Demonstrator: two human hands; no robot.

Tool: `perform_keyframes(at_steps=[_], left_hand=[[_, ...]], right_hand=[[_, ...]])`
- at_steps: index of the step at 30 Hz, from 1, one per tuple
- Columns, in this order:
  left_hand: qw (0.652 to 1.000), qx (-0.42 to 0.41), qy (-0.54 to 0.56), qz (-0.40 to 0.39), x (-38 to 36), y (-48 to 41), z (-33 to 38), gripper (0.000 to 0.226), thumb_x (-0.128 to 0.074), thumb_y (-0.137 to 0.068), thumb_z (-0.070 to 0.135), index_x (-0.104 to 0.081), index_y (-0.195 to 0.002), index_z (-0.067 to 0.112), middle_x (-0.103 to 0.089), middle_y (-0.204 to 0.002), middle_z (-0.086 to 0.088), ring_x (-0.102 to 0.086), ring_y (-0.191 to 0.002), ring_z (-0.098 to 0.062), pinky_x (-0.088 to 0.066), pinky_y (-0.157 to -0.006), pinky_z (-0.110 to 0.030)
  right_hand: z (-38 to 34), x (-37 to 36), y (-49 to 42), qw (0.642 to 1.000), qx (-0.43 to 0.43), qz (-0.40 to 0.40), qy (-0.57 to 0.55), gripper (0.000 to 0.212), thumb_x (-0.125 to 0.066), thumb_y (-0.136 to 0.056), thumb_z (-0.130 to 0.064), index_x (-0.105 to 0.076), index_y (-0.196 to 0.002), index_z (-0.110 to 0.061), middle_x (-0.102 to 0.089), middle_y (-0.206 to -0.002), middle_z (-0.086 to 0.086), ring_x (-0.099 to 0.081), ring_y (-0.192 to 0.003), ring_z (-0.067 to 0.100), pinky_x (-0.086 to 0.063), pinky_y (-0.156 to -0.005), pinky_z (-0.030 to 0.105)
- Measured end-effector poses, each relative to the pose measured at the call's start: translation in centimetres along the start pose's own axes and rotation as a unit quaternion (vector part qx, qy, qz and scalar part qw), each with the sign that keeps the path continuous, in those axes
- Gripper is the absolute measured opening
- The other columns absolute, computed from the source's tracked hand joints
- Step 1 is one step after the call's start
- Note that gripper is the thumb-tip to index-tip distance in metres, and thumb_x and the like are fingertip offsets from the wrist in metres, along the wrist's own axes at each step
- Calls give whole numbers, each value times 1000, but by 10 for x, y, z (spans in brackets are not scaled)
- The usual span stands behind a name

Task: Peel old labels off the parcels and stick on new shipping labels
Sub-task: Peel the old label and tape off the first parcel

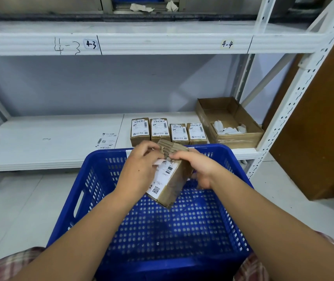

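Low white shelf (50,138) behind. Parcel (174,187) is held tilted over blue crate (76,179), gripped by right hand (198,169). Old label (163,177) is pinched at its top edge by left hand (139,169). Peeling step judged in hand; a steady pull-off is needed next, then a fresh label from label sheet (106,140).

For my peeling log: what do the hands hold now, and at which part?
One cardboard parcel: the right hand grips its upper right side, the left hand pinches the lifted top edge of its label.
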State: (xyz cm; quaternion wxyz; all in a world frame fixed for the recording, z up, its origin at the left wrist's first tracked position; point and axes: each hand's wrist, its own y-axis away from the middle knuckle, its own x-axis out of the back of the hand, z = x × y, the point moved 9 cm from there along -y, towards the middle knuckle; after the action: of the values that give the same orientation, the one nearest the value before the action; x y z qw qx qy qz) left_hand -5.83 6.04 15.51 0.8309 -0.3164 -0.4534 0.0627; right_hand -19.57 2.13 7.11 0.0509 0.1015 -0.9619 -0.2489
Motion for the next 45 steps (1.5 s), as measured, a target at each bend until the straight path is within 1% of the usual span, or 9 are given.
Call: perform_keyframes(at_steps=[8,13,15,18,24,32,34,37,45], left_hand=[[963,-239,-116,-33,1,17,38,46,-87,-54,-2,-68,-95,2,-67,-95,-13,-46,-90,-20,-52,-61,-29],[937,-324,-132,-7,0,27,52,18,-64,-80,4,-59,-97,6,-67,-94,-13,-52,-86,-23,-52,-65,-32],[929,-346,-128,-7,-2,32,59,14,-52,-85,5,-52,-98,8,-67,-93,-12,-57,-80,-25,-51,-64,-32],[925,-356,-130,0,-5,36,64,9,-51,-88,4,-54,-96,6,-66,-93,-12,-55,-80,-25,-50,-66,-32],[937,-328,-122,-23,-11,34,54,16,-53,-85,5,-66,-93,4,-66,-93,-10,-51,-85,-21,-54,-63,-31],[983,-38,-29,-177,-30,23,4,96,-59,-80,-9,-8,-151,28,-33,-147,-2,-45,-121,-17,-51,-84,-36],[984,-63,-43,-158,-29,21,6,85,-59,-70,-19,-38,-144,15,-25,-153,-4,-42,-120,-17,-53,-77,-36],[987,-95,-11,-131,-26,15,2,72,-72,-53,-21,-67,-117,11,-51,-137,-9,-35,-111,-15,-50,-81,-36],[994,-62,-11,-89,-13,8,-2,32,-74,-71,-5,-72,-99,10,-71,-105,-3,-65,-99,-27,-50,-86,-35]], right_hand=[[-11,6,2,988,28,-72,132,80,-78,-44,-64,-52,-109,-24,-68,-114,4,-58,-113,24,-27,-114,58],[-32,7,1,981,133,-73,124,71,-81,-73,-36,-44,-134,-45,-51,-137,6,-51,-127,25,-41,-109,50],[-38,5,4,973,168,-68,140,51,-76,-80,-38,-52,-124,-48,-46,-140,3,-42,-136,20,-38,-112,49],[-30,-4,7,972,141,-102,155,63,-77,-67,-55,-57,-125,-41,-56,-133,5,-55,-124,22,-45,-106,47],[-8,-8,4,981,54,-137,127,25,-68,-87,-26,-64,-110,-18,-71,-101,6,-66,-98,22,-50,-97,42],[1,3,-6,988,33,-43,142,32,-73,-79,-39,-70,-100,-14,-75,-96,11,-70,-99,31,-50,-98,51],[4,3,-8,988,33,-33,147,36,-74,-76,-40,-70,-101,-14,-76,-94,9,-70,-98,29,-48,-100,52],[5,2,-8,987,34,-35,154,33,-76,-78,-36,-71,-103,-14,-76,-96,8,-70,-97,27,-49,-100,49],[1,0,-4,992,38,-35,112,37,-78,-78,-33,-70,-105,-9,-76,-94,10,-72,-96,29,-53,-96,46]])
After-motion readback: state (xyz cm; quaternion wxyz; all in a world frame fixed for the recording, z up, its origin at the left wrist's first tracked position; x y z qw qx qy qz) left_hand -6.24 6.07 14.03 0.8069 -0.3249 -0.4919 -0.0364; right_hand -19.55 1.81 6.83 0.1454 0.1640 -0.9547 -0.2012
